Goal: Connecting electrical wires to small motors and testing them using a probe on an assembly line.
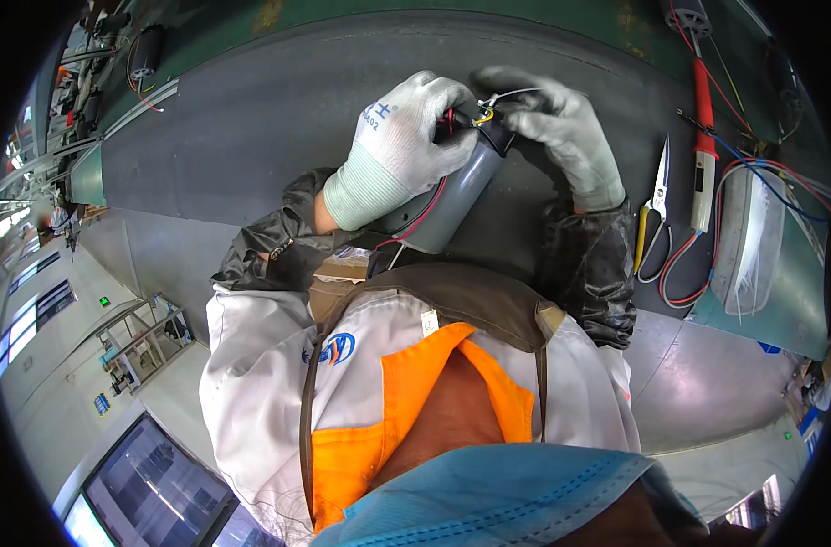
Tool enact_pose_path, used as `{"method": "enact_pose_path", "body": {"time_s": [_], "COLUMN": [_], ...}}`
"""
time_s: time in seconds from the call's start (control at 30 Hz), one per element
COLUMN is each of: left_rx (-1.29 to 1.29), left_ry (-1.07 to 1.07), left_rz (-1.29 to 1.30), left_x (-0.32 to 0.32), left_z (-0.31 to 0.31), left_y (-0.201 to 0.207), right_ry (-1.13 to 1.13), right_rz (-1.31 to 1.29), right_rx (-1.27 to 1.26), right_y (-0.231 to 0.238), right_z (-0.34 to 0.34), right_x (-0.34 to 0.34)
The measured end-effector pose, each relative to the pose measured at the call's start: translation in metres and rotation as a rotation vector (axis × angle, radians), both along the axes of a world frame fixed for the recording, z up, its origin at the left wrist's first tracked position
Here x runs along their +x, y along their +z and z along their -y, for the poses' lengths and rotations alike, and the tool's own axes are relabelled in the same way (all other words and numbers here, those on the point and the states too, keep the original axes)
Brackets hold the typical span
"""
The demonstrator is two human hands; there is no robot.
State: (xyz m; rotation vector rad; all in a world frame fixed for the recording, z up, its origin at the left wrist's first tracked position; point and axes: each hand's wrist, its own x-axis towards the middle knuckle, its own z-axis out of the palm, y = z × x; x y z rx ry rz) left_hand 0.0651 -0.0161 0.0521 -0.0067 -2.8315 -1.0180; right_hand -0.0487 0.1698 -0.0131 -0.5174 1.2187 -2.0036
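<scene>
A grey cylindrical motor [459,202] lies slantwise on the dark bench mat, its black far end between my hands. My left hand [415,128], in a white knitted glove, is closed around the wires at that end; red shows between its fingers. A yellow wire [485,117] sticks out beside them. Across the wires runs a thin white cable tie [511,94], its tail reaching toward my right hand [561,118]. That hand is gloved too, fingers bent and partly smeared by motion; whether they grip the tie is unclear. A red wire [425,217] runs along the motor's side.
Yellow-handled scissors [652,210] lie right of my right arm, beside a red-handled tool [704,118] with a cable. Farther right stands a clear tray [753,242] of white cable ties. Other motors [147,52] sit at the far left and far right [689,16].
</scene>
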Motion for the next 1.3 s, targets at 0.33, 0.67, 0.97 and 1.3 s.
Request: {"method": "enact_pose_path", "body": {"time_s": [0.33,0.67,0.97,1.3], "left_rx": [-0.026,0.055,-0.059,-0.335], "left_ry": [-0.034,-0.051,-0.364,-0.585], "left_rz": [-0.074,-0.065,-0.275,-0.493], "left_x": [-0.009,-0.006,-0.008,-0.001], "left_z": [0.007,0.009,0.017,0.001], "left_y": [-0.004,-0.007,-0.017,-0.016], "right_ry": [0.163,-0.208,-0.300,0.019], "right_rz": [-0.113,-0.116,0.046,0.044], "right_rx": [0.338,0.026,0.401,0.131], "right_y": [0.000,0.033,0.061,0.044], "right_z": [0.014,0.016,-0.004,0.062], "right_x": [-0.007,0.010,0.042,-0.009]}}
